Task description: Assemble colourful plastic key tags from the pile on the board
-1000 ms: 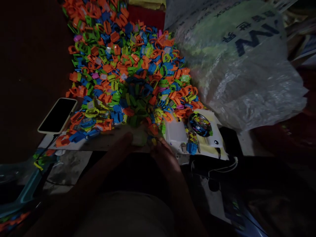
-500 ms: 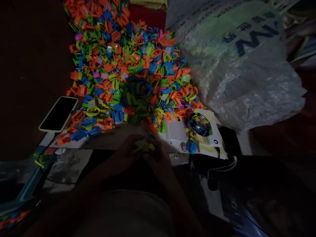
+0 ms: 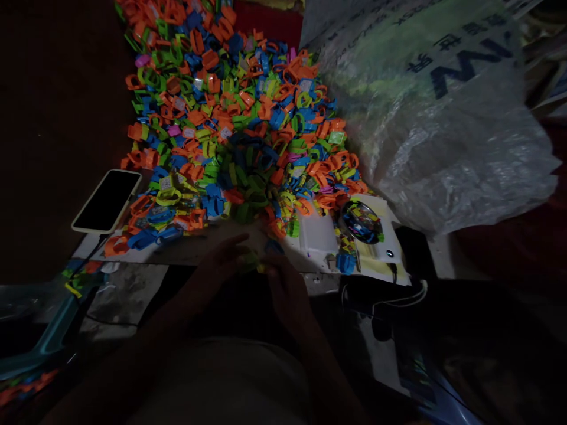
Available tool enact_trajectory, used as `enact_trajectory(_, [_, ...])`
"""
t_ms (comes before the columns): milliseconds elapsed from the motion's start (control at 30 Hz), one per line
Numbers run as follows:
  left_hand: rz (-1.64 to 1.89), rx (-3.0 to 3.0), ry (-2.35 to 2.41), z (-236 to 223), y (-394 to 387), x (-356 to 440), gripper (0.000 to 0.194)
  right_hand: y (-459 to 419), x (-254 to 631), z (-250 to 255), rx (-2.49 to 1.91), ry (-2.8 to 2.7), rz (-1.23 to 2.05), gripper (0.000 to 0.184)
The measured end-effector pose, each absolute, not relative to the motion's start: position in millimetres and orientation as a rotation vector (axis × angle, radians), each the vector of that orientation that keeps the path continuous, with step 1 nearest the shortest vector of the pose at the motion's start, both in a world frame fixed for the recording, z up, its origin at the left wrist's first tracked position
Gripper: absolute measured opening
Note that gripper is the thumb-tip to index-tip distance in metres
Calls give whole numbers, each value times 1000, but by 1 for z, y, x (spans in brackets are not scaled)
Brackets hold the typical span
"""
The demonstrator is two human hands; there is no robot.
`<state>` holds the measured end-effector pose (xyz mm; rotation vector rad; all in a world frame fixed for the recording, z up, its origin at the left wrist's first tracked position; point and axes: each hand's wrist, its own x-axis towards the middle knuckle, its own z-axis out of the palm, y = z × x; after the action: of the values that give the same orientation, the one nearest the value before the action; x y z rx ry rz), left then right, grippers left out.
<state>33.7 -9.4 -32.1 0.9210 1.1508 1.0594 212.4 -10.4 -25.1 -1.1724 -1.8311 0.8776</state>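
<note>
Two bare hands are meeting over the near edge of the tabletop (image 3: 186,251), and a yellow-green plastic piece (image 3: 250,261) is sitting between them, close to that edge. Left hand (image 3: 221,264) is curling its fingers around the piece, gripping it. Right hand (image 3: 289,289) is bending its fingers toward a small yellow bit (image 3: 261,268) at the piece's right end; too dark there to tell whether they are pinching it or only touching. A dark blue piece (image 3: 274,245) is lying just beyond the right fingertips.

Heap of watch-like plastic pieces (image 3: 212,118) is spreading over the far side. Smartphone (image 3: 107,200) is lying at left; white box (image 3: 316,236), round dish (image 3: 368,241) of small parts and clear printed bag (image 3: 443,141) are sitting at right.

Main risk, judging from this: the yellow bit is small and could be slipping loose, dropping past the edge into the dark space below, with poor light and a loose pinch causing it. A knuckle catching the heap could be sending pieces over too.

Long axis of the held piece is apparently running left to right, roughly along the edge, yellow end pointing toward the right hand.
</note>
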Motion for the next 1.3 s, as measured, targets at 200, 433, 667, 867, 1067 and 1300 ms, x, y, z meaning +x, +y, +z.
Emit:
enact_trajectory(200, [1172, 1138, 1330, -14, -19, 35, 76, -10, 212, -15, -1273, -1803, 504, 12])
enact_trajectory(433, [1168, 1206, 1360, -7, -26, 39, 72, -15, 209, -17, -1272, -1772, 557, 6])
enact_trajectory(667, [1166, 1345, 1433, -13, -25, 35, 71, -20, 209, -20, -1262, -1824, 628, 7])
enact_trajectory(867, [1140, 1415, 1431, -12, -24, 34, 69, -20, 209, -20, -1269, -1728, 602, 4])
enact_trajectory(1067, [1138, 1501, 1483, -8, -25, 32, 66, -21, 210, -20, -1248, -1723, 638, 7])
enact_trajectory(1300, [1135, 1494, 1478, -2, -26, 35, 62, -19, 207, -19, -1176, -1780, 603, 10])
